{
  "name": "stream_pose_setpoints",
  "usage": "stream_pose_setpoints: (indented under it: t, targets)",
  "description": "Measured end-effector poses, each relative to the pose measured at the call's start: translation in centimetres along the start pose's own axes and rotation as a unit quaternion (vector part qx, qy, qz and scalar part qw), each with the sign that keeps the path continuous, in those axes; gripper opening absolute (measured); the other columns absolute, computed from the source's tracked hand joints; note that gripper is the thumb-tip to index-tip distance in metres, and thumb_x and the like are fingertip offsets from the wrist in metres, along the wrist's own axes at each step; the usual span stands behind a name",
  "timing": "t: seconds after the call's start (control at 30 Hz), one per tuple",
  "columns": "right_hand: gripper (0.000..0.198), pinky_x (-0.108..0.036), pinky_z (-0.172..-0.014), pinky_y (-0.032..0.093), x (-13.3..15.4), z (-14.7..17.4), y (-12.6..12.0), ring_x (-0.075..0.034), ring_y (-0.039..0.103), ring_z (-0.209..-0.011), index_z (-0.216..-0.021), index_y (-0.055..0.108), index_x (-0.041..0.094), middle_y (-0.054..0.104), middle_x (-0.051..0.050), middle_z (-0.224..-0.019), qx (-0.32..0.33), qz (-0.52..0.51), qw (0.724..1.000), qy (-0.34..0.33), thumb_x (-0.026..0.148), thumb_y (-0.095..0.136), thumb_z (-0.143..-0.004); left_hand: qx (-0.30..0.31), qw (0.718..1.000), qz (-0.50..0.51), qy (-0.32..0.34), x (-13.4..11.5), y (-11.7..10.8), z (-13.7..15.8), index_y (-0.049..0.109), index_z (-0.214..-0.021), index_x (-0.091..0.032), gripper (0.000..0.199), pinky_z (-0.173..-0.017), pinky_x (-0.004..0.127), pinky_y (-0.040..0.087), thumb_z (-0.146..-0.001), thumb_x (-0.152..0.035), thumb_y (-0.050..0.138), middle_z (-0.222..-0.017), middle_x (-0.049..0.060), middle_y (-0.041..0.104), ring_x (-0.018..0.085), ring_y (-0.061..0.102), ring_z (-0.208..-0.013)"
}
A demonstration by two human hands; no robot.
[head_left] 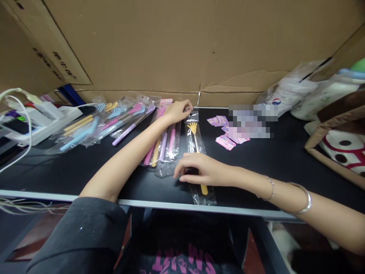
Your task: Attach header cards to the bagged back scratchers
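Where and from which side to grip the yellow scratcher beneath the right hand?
Probably the handle, pinched across its width from the right: it's thicker than the rod, points toward the table edge, and other scratchers lie close on its left.

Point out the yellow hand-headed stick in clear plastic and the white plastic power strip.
Yellow hand-headed stick [196, 143]: head view, on the thin shaft.
White plastic power strip [55, 126]: head view, on the front side.
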State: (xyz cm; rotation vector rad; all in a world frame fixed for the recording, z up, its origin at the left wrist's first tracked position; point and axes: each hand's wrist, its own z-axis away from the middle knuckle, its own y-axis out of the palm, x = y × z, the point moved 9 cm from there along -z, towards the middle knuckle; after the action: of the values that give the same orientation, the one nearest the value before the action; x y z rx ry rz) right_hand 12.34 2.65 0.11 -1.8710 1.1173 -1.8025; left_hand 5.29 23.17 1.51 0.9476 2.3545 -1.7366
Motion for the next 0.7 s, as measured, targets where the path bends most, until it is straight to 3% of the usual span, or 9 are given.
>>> stream_pose_setpoints:
  t: [0.1, 0.23, 0.4, 0.53, 0.7]
  targets:
    - [0.013, -0.029, -0.081, 0.048, 0.7, -0.3, -2.2, -0.016, 0.063, -0.09, -0.098, 0.066, 0.018, 0.072, -0.006, -0.095, -0.029, 0.016, 0.999, -0.008, 0.025, 0.057, -0.093, -0.01, 1.0, 0.011, 0.006, 0.2, 0.1, -0.1, 0.067, -0.107, -0.015, 0.025, -0.072, 0.026, 0.045, -0.086, -0.021, 0.053, -0.092, 0.006, 0.074, 0.017, 0.065, -0.079]
    - [0.015, -0.032, -0.081, 0.049, 1.0, -0.5, -8.0, -0.017, 0.065, -0.087, -0.097, 0.066, 0.018, 0.071, -0.005, -0.093, -0.136, 0.064, 0.989, -0.01, 0.029, 0.06, -0.09, -0.011, 0.999, 0.031, 0.013, 0.0, -0.1, 0.1, 0.063, -0.115, -0.017, 0.03, -0.079, 0.027, 0.046, -0.088, -0.017, 0.05, -0.096, 0.005, 0.075, 0.019, 0.067, -0.089]
    - [0.016, -0.035, -0.078, 0.05, -3.9, 0.5, -15.9, -0.018, 0.064, -0.077, -0.094, 0.068, 0.018, 0.07, -0.004, -0.082, -0.261, 0.108, 0.956, 0.076, 0.031, 0.064, -0.085, -0.016, 0.999, 0.044, 0.008, -0.1, -0.1, 0.2, 0.062, -0.116, -0.017, 0.028, -0.08, 0.028, 0.047, -0.092, -0.02, 0.048, -0.1, 0.007, 0.075, 0.02, 0.068, -0.092]
    - [0.015, -0.042, -0.085, 0.051, -10.7, 1.5, -18.9, -0.021, 0.065, -0.081, -0.09, 0.07, 0.02, 0.072, -0.006, -0.084, -0.248, 0.16, 0.941, 0.168, 0.031, 0.065, -0.08, -0.013, 0.999, 0.051, 0.005, -0.1, -0.1, 0.2, 0.062, -0.116, -0.017, 0.028, -0.083, 0.03, 0.047, -0.095, -0.022, 0.045, -0.096, 0.006, 0.076, 0.021, 0.069, -0.094]
    - [0.035, -0.052, -0.105, 0.042, -17.1, 2.9, -19.5, -0.034, 0.058, -0.117, -0.1, 0.074, 0.021, 0.072, -0.011, -0.109, -0.132, 0.254, 0.916, 0.282, 0.043, 0.071, -0.073, -0.008, 0.998, 0.059, 0.005, 0.0, 0.1, 0.3, 0.061, -0.117, -0.017, 0.027, -0.082, 0.029, 0.046, -0.097, -0.023, 0.044, -0.091, 0.005, 0.076, 0.021, 0.069, -0.093]
